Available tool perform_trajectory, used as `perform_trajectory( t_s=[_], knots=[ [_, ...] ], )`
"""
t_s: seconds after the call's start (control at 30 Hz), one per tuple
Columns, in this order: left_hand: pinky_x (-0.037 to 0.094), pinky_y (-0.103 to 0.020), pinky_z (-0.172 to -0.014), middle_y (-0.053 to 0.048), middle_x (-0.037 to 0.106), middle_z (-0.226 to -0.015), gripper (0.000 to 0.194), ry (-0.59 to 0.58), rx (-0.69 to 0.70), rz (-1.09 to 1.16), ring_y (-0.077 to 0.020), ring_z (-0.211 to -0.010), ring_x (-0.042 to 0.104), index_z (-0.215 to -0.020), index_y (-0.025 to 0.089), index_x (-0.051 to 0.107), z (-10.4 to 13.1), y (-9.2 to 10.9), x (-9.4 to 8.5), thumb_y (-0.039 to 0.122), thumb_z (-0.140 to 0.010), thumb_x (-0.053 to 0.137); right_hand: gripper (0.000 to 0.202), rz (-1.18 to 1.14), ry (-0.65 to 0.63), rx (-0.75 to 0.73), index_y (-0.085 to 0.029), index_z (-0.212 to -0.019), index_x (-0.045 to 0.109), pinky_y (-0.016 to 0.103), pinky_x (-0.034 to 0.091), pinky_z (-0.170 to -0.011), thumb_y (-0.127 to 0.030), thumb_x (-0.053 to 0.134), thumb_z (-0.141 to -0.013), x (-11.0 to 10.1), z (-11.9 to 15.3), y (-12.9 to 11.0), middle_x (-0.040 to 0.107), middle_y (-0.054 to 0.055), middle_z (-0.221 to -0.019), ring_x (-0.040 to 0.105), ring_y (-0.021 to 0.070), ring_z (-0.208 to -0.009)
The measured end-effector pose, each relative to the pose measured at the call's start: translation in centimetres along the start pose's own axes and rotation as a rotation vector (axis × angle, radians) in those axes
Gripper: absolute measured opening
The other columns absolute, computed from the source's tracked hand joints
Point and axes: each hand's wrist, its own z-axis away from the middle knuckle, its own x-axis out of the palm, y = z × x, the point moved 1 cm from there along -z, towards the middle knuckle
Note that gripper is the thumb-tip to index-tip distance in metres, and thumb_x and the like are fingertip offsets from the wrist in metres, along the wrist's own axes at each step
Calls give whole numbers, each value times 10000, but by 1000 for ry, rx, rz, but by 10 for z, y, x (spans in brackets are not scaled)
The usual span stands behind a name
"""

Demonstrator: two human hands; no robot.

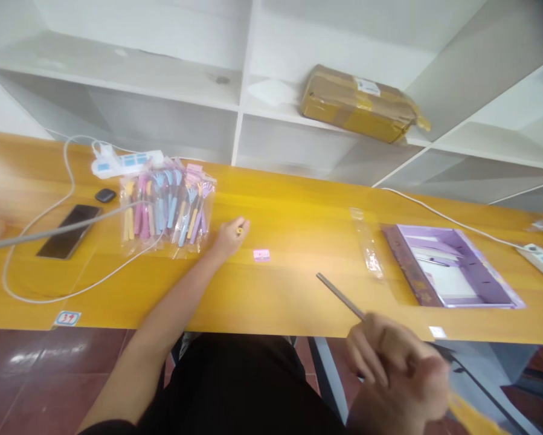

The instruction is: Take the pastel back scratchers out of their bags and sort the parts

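Observation:
Near the middle of the wooden table, my left hand (230,237) is closed round a small yellow piece (239,231), of which only the end shows. My right hand (398,362) is at the table's front edge, wrapped round a tool with a thin grey metal rod (340,295) that points up and left; a blurred yellow part (473,415) sticks out behind the hand. Left of my left hand lie several bagged pastel sticks with hand-shaped ends (165,205). A small pink label (261,255) lies between my hands.
A black phone (69,231), a small black case (105,195), white cables and a power strip (126,162) are at the left. Clear plastic wrappers (369,251) lie beside a purple open box (498,287) at the right. A taped carton (362,103) rests on the white shelf (189,84).

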Motion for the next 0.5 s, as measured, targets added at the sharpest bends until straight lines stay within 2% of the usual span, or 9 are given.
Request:
perform_trajectory(
  t_s=[0.07,0.1,0.17,0.23,0.3,0.37,0.43,0.5],
  knots=[
    [420,-234,-578,46,513,-743,71,63,-96,29,-118,-579,488,-1047,227,526,0,-4,7,288,-1042,490,577,-92,76,123,-265,-797,504,288,204,-314,-755,316,-1036,-22,-26,7,361,-13,-670,269,92,-359],
    [464,-229,-613,31,564,-832,163,72,-126,45,-116,-631,543,-1182,228,494,0,-5,12,249,-1021,509,599,-78,72,164,-262,-855,558,279,269,-323,-799,343,-1010,-33,-40,15,459,8,-731,353,87,-369],
    [548,-256,-734,-28,621,-1041,480,54,-158,70,-129,-789,641,-1382,225,386,1,-6,22,155,-944,568,640,15,77,216,-244,-899,597,288,402,-385,-843,382,-975,-55,-69,35,613,61,-884,537,114,-448],
    [582,-335,-895,-119,582,-1272,719,15,-160,59,-179,-1014,672,-1501,218,296,3,-5,29,68,-865,597,542,157,116,289,-224,-927,617,301,476,-482,-752,506,-980,-74,-95,59,696,110,-1013,652,160,-587],
    [535,-447,-1069,-194,456,-1454,839,-30,-120,-25,-265,-1262,593,-1561,203,265,7,-1,32,23,-819,612,392,328,116,360,-196,-964,640,302,488,-558,-587,609,-973,-88,-121,85,741,141,-1038,661,170,-647],
    [429,-549,-1191,-221,346,-1529,834,-69,-56,-162,-352,-1418,453,-1563,178,320,12,4,30,29,-810,647,313,509,91,422,-163,-987,664,300,470,-591,-468,595,-975,-95,-148,111,765,142,-945,634,167,-626],
    [390,-587,-1214,-209,332,-1505,724,-118,-6,-280,-384,-1407,432,-1502,168,445,16,10,25,66,-828,688,287,775,82,475,-149,-1004,702,298,460,-634,-384,537,-1001,-96,-174,136,763,122,-855,643,180,-645],
    [440,-557,-1177,-172,375,-1426,575,-174,12,-330,-339,-1279,517,-1419,190,561,19,14,21,96,-866,688,296,1051,95,491,-147,-1022,745,304,454,-699,-336,517,-1025,-92,-195,161,763,128,-874,671,203,-731]
  ],
)
